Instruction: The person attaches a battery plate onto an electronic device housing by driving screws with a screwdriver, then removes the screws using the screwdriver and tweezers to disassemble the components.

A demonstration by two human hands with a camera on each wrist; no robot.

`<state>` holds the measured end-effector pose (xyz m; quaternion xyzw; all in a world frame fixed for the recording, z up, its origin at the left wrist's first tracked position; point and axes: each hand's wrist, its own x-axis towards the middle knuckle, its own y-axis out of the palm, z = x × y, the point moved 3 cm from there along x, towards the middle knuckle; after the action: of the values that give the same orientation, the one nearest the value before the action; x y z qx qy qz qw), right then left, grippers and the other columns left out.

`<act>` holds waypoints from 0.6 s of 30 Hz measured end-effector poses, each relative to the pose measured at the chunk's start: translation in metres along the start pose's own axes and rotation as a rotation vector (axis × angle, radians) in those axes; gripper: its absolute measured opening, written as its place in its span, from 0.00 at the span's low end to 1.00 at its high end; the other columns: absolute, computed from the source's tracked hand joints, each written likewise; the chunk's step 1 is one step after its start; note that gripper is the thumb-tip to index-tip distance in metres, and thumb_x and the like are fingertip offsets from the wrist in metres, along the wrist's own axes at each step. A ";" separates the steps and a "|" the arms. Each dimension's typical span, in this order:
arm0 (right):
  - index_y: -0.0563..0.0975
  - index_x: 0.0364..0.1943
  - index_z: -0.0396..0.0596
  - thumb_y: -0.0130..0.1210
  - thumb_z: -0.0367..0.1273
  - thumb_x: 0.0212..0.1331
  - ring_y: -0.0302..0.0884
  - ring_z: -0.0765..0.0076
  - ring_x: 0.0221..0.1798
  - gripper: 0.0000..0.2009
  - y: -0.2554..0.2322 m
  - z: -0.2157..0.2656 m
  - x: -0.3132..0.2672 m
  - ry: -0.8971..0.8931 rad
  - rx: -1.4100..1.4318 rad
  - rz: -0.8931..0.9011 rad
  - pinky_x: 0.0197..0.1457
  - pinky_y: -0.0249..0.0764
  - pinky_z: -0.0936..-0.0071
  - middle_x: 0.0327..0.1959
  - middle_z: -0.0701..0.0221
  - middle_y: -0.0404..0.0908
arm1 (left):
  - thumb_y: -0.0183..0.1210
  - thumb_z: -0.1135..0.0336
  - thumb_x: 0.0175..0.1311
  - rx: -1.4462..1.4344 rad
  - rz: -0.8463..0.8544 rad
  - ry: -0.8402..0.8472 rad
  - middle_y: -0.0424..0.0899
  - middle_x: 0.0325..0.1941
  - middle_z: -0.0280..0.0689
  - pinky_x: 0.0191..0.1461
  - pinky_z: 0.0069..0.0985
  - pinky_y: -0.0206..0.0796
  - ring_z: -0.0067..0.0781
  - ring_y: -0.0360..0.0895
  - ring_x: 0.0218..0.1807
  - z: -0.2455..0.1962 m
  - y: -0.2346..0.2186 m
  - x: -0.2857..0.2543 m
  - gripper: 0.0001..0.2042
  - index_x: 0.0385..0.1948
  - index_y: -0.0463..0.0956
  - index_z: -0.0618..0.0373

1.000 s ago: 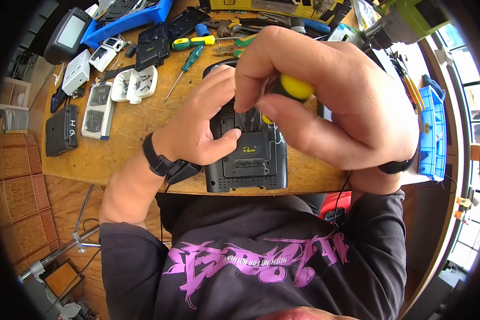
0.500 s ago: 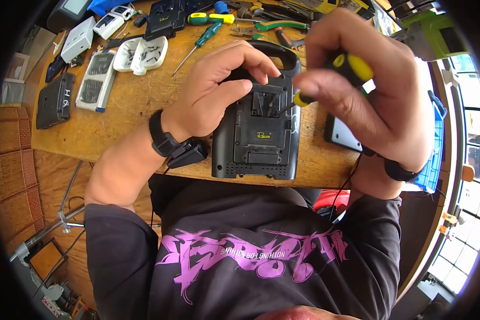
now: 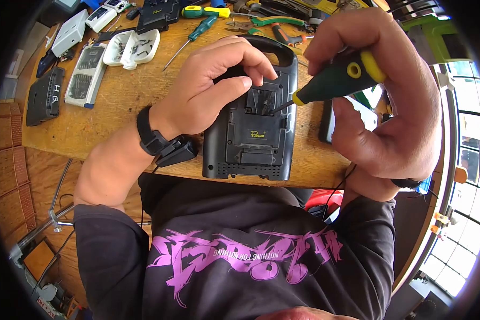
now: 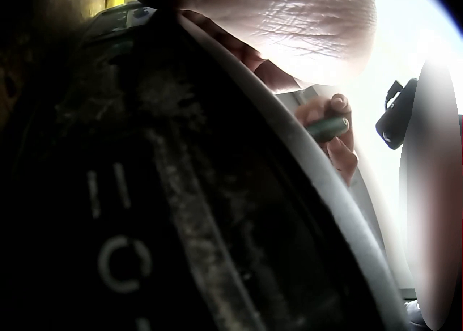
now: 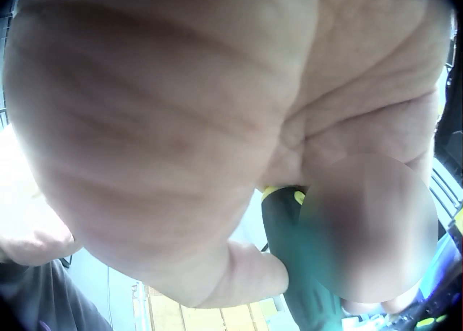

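Observation:
In the head view a black device with a carrying handle and a mounting plate with a yellow logo lies on the wooden bench. My left hand rests over its upper left side, thumb tip beside the dark recessed block on the plate. My right hand grips a green and yellow screwdriver, its handle in the curled fingers and the thumb low beside it. The blade slants down to the block's right edge. In the right wrist view the palm covers much of the screwdriver handle.
Left of the device lie a white case of screws, a bit set and a black battery pack. A teal screwdriver and pliers lie behind. A grey-edged dark box sits under the right hand.
My right hand has moved right, uncovering the plate, and its thumb has swung off the screwdriver handle. My left thumb has drawn back up from the plate. The head view has shifted.

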<state>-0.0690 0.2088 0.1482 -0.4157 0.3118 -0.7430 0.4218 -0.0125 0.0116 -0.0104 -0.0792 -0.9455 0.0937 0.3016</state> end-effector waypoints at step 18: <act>0.79 0.50 0.36 0.69 0.29 0.68 0.83 0.75 0.37 0.14 -0.009 0.009 -0.010 0.170 -0.173 0.147 0.42 0.75 0.78 0.40 0.65 0.86 | 0.57 0.68 0.70 0.028 -0.002 -0.038 0.83 0.40 0.37 0.55 0.28 0.71 0.30 0.80 0.45 -0.002 0.001 0.002 0.10 0.46 0.85 0.62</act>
<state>-0.0612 0.2207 0.1567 -0.3620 0.4388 -0.7131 0.4097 -0.0129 0.0133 -0.0081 -0.0721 -0.9497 0.1081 0.2848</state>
